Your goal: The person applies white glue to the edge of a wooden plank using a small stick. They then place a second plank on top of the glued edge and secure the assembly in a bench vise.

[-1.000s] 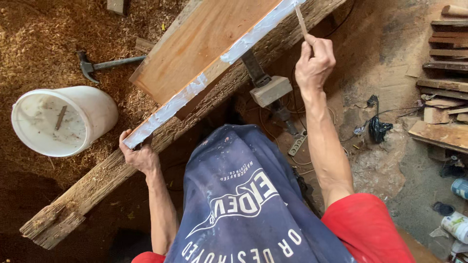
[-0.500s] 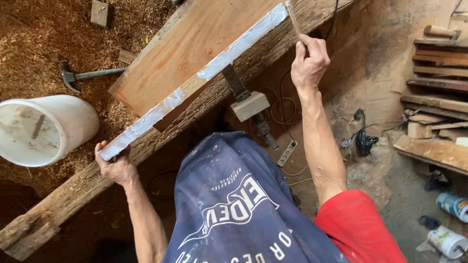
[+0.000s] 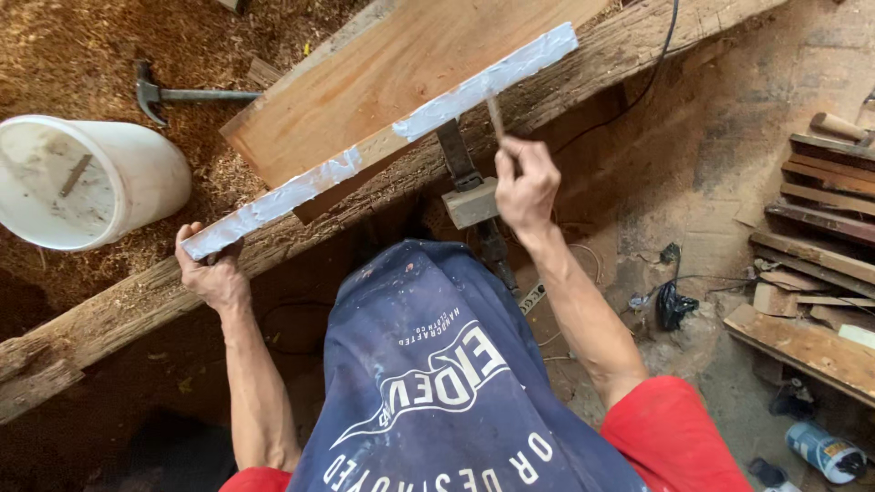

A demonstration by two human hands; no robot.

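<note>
You are in a woodworking shop: sawdust covers the floor, a hammer lies there, and planks are stacked nearby

blue-labelled can lying on floor, lower right corner

A white bucket lies on its side on the sawdust-covered floor at the left, its open mouth facing the camera, with a small stick inside. Just beyond it a hammer lies flat in the sawdust, head to the left. At the right edge, a stack of dark wooden slats and boards sits on the bare floor, with a round wooden handle on top. Near the stack, a black cable runs across the floor, and a small black object lies among loose wires. A blue and white can lies at the bottom right corner.
</note>
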